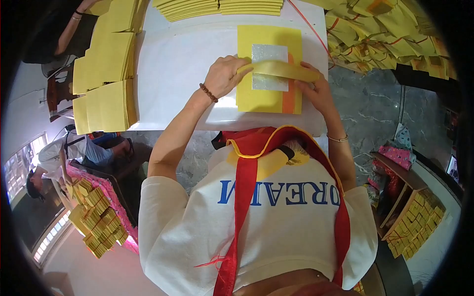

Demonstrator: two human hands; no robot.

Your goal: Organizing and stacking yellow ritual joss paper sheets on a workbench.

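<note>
Looking down at a white tabletop (177,64), both hands are working one long yellow paper strip (279,70) stretched across a stack of square yellow paper sheets with a silver foil square in the middle and an orange band down one side (269,93). The stack sits toward the table's right edge, nearer the front edge than the back.

The key bit: the strip's long axis runs left to right, tilting slightly down toward the right, straight across the silver square. The left hand (224,76) pinches the left end at the stack's left edge, fingers curled shut on it. The right hand (316,91) has the right end, fingertips pressed on the strip at the stack's right edge, so grasping too. Each hand is right at its own end, neither nearer overall.

Around it: more stacks of yellow sheets along the table's left edge (106,74) and at the back edge (217,7), plus a heap of tied yellow bundles with red string (385,39) off the right side.
</note>
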